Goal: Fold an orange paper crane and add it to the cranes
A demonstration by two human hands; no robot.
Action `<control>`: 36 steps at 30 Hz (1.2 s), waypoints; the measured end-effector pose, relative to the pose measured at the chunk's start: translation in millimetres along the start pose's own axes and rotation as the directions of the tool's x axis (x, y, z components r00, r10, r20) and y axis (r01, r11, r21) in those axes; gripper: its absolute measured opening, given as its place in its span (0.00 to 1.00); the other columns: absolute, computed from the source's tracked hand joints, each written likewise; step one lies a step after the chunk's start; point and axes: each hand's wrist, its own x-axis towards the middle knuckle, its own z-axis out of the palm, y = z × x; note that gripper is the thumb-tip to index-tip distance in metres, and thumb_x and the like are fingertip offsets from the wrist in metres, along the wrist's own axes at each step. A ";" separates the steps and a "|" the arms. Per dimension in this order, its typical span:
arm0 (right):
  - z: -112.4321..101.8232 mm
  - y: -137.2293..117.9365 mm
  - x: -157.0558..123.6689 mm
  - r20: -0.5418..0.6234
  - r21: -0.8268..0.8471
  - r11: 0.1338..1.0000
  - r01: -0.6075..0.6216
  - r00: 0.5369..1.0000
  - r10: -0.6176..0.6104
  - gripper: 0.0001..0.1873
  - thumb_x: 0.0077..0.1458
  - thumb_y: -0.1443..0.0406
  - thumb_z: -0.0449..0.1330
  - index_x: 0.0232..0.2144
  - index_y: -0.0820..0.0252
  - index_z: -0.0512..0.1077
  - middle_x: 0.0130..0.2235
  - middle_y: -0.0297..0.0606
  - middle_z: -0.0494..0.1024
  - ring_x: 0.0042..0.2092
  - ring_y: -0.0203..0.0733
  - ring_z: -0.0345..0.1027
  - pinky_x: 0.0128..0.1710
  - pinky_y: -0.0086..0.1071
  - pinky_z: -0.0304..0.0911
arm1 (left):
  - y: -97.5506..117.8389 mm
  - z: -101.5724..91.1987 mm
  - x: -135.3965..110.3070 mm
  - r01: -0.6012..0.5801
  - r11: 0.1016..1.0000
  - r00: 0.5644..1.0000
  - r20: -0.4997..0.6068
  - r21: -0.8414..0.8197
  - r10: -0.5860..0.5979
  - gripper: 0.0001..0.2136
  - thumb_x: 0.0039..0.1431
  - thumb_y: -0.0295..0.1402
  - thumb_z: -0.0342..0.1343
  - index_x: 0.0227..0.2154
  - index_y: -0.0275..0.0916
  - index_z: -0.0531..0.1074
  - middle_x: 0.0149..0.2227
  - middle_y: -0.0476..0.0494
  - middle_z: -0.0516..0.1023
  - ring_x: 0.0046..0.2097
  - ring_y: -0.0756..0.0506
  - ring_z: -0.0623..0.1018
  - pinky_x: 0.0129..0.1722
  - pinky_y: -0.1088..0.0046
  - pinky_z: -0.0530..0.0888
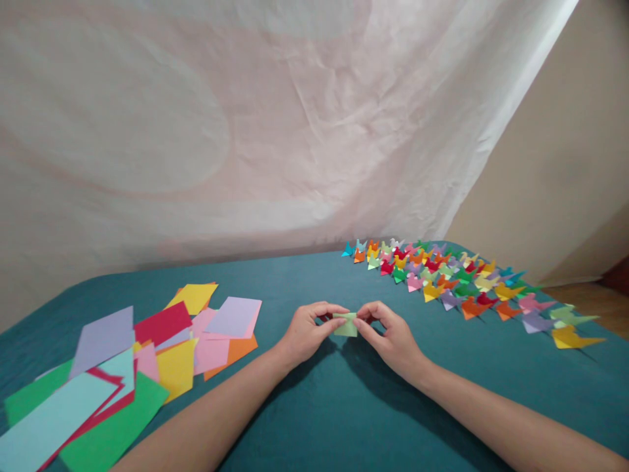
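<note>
A small piece of light green paper [346, 327] is held up between my two hands, over the middle of the table. It looks folded, though its exact creases are too small to tell. My left hand [313, 331] pinches its left edge between thumb and fingers. On the opposite edge, the thumb and index finger of my right hand [388, 333] close on the paper. Shadows from both hands fall on the teal tabletop [304, 419] beneath.
Loose coloured paper sheets, among them a red one [163, 324] and a light blue one [54, 416], lie overlapping at the left. Rows of small folded paper birds, including a yellow bird [572, 337], stand along the right. A pale cloth [275, 131] hangs behind the table.
</note>
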 end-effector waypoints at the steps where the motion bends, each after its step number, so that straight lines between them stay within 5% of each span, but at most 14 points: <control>1: 0.0 0.0 0.0 -0.001 0.001 1.000 -0.002 1.000 0.002 0.07 0.55 0.61 0.56 0.31 0.60 0.67 0.29 0.35 0.72 0.32 0.38 0.66 0.33 0.30 0.64 | 0.3 0.0 -0.1 -0.002 1.000 1.000 -0.001 -0.003 0.002 0.09 0.56 0.32 0.55 0.37 0.39 0.77 0.33 0.47 0.78 0.35 0.48 0.74 0.35 0.76 0.67; 36: -1.8 -2.0 -1.0 -0.007 0.003 1.000 -0.006 1.000 0.006 0.06 0.56 0.63 0.55 0.30 0.60 0.68 0.30 0.35 0.72 0.32 0.38 0.65 0.34 0.30 0.61 | 10.1 2.9 -0.3 0.062 0.998 0.997 -0.045 0.026 -0.061 0.08 0.51 0.31 0.59 0.34 0.36 0.78 0.30 0.47 0.79 0.31 0.49 0.74 0.33 0.77 0.68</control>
